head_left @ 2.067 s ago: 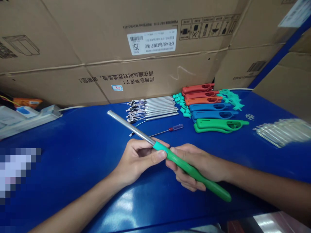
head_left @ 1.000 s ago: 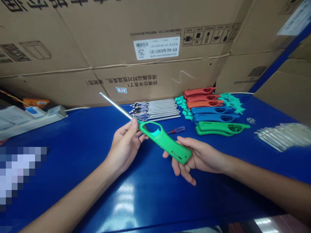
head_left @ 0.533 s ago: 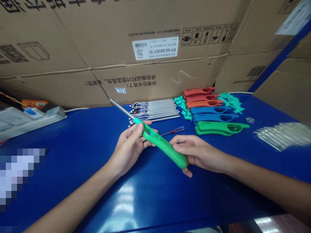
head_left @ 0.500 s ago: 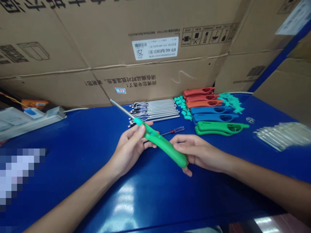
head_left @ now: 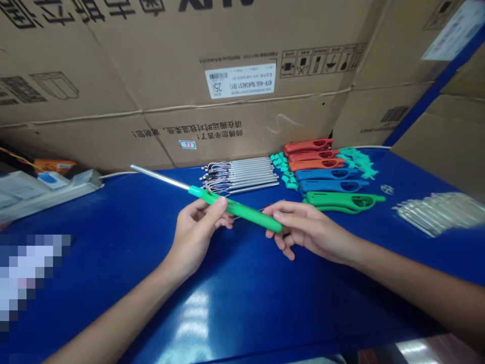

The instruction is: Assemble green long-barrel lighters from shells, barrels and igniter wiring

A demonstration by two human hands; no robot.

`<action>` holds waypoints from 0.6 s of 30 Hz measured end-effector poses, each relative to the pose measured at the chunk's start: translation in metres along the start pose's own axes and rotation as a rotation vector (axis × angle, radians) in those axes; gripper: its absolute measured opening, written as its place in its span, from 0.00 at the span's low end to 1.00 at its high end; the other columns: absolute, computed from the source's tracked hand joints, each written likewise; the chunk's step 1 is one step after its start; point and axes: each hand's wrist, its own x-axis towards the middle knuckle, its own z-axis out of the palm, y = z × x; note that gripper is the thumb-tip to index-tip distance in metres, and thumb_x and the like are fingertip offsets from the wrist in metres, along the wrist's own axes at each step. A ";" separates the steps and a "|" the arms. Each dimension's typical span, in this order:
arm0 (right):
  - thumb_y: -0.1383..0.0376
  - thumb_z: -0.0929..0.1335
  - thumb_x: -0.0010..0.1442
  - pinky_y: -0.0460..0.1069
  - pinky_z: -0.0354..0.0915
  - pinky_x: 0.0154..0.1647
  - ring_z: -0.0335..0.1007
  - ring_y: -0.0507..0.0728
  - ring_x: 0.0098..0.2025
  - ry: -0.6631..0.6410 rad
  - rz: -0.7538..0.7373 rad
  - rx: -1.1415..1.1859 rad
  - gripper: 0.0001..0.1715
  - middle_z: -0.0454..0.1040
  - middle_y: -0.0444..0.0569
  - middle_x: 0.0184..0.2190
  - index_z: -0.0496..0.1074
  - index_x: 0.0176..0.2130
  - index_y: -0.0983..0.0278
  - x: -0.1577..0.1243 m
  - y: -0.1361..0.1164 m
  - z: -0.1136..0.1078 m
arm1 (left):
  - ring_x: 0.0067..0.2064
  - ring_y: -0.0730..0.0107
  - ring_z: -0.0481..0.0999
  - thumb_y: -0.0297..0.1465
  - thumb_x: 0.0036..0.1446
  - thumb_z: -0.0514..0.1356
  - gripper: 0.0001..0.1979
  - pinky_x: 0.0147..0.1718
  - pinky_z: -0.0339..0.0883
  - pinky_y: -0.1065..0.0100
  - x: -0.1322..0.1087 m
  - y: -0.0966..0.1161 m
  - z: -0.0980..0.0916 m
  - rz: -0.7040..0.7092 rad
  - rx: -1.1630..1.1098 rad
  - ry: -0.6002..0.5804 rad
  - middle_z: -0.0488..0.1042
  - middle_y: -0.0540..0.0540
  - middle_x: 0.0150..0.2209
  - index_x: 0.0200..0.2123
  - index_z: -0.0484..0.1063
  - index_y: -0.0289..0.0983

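Note:
A green long-nosed gas lighter [head_left: 248, 214] with a teal collar and a thin silver tube is held above the blue table, its tube pointing to the far left. My left hand [head_left: 195, 232] grips it near the collar, thumb on top. The fingers of my right hand [head_left: 303, 227] pinch the rounded butt end of the handle. Behind the lighter lie several silver metal tubes with wires [head_left: 252, 174], partly hidden by nothing but the lighter's shadow side. A screwdriver is mostly covered by my right hand.
Teal collars [head_left: 290, 179], red, orange, blue [head_left: 326, 174] and green handle shells [head_left: 341, 201], and teal small parts [head_left: 361, 164] line the back. Clear tubes [head_left: 435, 215] lie at right. A power strip [head_left: 81, 184] stands at left. Cardboard [head_left: 170, 65] walls the rear.
Both hands have rolled the lighter so its narrow edge faces up. Its tube has swung left and lower, and its butt end has come up and slightly left.

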 end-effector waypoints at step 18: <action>0.60 0.77 0.53 0.45 0.68 0.22 0.66 0.48 0.24 -0.002 -0.043 -0.062 0.23 0.75 0.48 0.29 0.74 0.45 0.67 0.002 0.006 -0.004 | 0.27 0.71 0.75 0.44 0.46 0.72 0.21 0.28 0.72 0.70 -0.003 0.005 0.000 0.024 0.018 -0.021 0.76 0.48 0.26 0.30 0.72 0.34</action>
